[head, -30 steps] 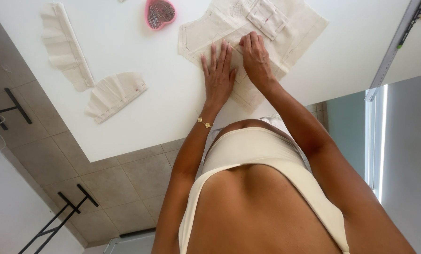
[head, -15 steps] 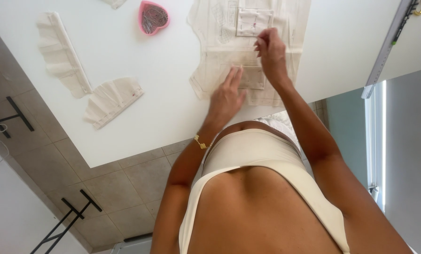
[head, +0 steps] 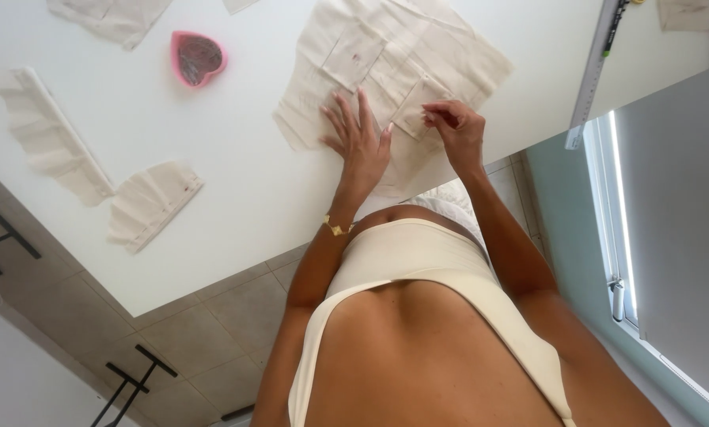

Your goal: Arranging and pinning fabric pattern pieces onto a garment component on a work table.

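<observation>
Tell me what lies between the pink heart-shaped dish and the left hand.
In the head view, bare white table, then the cream fabric piece's left edge, which the left hand presses flat; pink heart-shaped dish.

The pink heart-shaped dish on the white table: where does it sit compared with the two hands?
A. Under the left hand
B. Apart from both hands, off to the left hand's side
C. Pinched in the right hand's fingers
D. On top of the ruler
B. The pink heart-shaped dish lies on bare table, clear of the left hand, which presses flat on the cream fabric pieces, and of the right hand.
</observation>
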